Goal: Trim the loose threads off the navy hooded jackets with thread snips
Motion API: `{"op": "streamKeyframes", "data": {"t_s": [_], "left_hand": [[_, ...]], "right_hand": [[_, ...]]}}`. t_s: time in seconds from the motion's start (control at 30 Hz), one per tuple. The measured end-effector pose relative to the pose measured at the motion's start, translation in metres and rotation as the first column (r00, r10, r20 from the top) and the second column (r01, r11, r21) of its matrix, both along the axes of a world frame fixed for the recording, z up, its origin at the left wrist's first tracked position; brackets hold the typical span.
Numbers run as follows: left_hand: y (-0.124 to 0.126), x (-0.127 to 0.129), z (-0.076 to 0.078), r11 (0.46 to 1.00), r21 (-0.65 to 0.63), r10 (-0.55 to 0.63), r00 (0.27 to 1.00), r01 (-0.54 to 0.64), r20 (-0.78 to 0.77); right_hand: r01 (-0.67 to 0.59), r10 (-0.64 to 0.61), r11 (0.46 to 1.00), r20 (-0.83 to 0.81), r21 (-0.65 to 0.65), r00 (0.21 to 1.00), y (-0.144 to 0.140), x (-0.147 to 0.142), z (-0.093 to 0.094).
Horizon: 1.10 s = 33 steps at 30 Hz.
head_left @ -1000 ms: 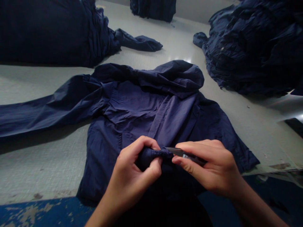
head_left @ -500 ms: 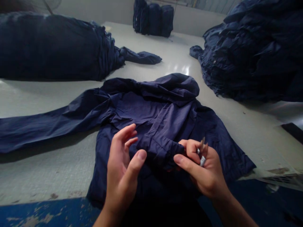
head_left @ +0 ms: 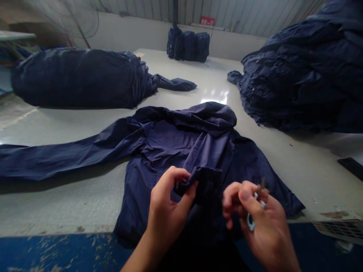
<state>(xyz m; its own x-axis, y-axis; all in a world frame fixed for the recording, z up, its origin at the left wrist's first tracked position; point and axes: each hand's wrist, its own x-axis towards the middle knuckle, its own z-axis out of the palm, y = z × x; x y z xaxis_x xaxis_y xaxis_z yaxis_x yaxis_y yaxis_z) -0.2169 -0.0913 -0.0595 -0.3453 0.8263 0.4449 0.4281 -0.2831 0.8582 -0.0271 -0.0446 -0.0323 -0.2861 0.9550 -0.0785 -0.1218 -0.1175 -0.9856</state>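
Note:
A dark navy hooded jacket (head_left: 172,141) lies spread on the table in front of me, its hood at the far end and one sleeve stretched out to the left. My left hand (head_left: 167,204) pinches the edge of a cuff (head_left: 208,179) between thumb and fingers, lifted above the jacket body. To the right of the cuff and apart from it, my right hand (head_left: 263,223) is curled around small scissors (head_left: 250,222). Their pale ring handle shows under the thumb, and a blurred metal tip points up past the fingers.
A long navy garment bundle (head_left: 82,77) lies at the back left of the pale table (head_left: 70,207). A tall garment heap (head_left: 300,79) rises on the right. Folded stacks (head_left: 188,45) stand at the far end. A dark flat object (head_left: 351,168) lies near the right edge.
My left hand has moved right and closed on the cuff. My right hand has let the cuff go and drawn away to the right, keeping the scissors. The view has tilted up.

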Motion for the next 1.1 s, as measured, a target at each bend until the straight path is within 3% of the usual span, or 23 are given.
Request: {"op": "streamKeyframes", "data": {"t_s": [0.1,0.17,0.23,0.43,0.53,0.63,0.7,0.77,0.83,0.9,1.0,1.1], "left_hand": [[-0.007,0.007,0.001,0.971,0.175,-0.114,0.958,0.163,-0.262],[-0.015,0.009,0.003,0.957,0.172,-0.158,0.915,0.235,-0.37],[-0.022,0.01,0.004,0.959,0.125,-0.194,0.907,0.256,-0.373],[-0.028,0.016,0.008,0.998,-0.01,-0.059,0.931,0.059,-0.359],[-0.023,0.018,0.009,0.977,-0.213,-0.046,0.972,-0.004,-0.231],[-0.019,0.014,0.012,0.919,-0.383,-0.048,0.99,0.096,0.131],[-0.016,0.011,0.014,0.89,-0.386,-0.021,0.867,0.243,0.497],[-0.013,0.011,0.016,0.892,-0.304,0.035,0.618,0.335,0.785],[-0.009,0.013,0.018,0.912,-0.233,0.099,0.371,0.337,0.924],[-0.005,0.013,0.019,0.915,-0.223,0.155,0.216,0.336,0.964],[-0.001,0.01,0.022,0.9,-0.234,0.192,0.147,0.369,0.97],[0.001,0.008,0.023,0.909,-0.219,0.136,0.245,0.354,0.96]], "right_hand": [[-0.024,-0.015,0.976,-0.176,-0.217,0.984,0.003,-0.009,0.002],[0.021,-0.101,0.956,-0.26,-0.294,0.96,0.006,-0.015,0.002],[0.03,-0.139,0.944,-0.314,-0.328,0.939,0.007,-0.017,0.0],[0.074,-0.146,0.969,-0.304,-0.238,0.941,-0.009,-0.021,-0.012],[0.09,-0.17,0.962,-0.308,-0.259,0.936,-0.012,-0.024,-0.015],[0.033,-0.211,0.919,-0.42,-0.392,0.883,-0.005,-0.025,-0.01],[-0.025,-0.242,0.876,-0.483,-0.482,0.842,0.001,-0.024,-0.006],[-0.092,-0.26,0.828,-0.524,-0.553,0.811,0.005,-0.022,-0.004],[-0.16,-0.246,0.8,-0.559,-0.578,0.792,0.007,-0.022,-0.003],[-0.205,-0.218,0.799,-0.59,-0.565,0.778,0.01,-0.022,-0.002],[-0.203,-0.198,0.812,-0.585,-0.548,0.787,0.017,-0.021,0.0],[-0.123,-0.152,0.883,-0.523,-0.454,0.839,0.021,-0.019,0.001]]}}
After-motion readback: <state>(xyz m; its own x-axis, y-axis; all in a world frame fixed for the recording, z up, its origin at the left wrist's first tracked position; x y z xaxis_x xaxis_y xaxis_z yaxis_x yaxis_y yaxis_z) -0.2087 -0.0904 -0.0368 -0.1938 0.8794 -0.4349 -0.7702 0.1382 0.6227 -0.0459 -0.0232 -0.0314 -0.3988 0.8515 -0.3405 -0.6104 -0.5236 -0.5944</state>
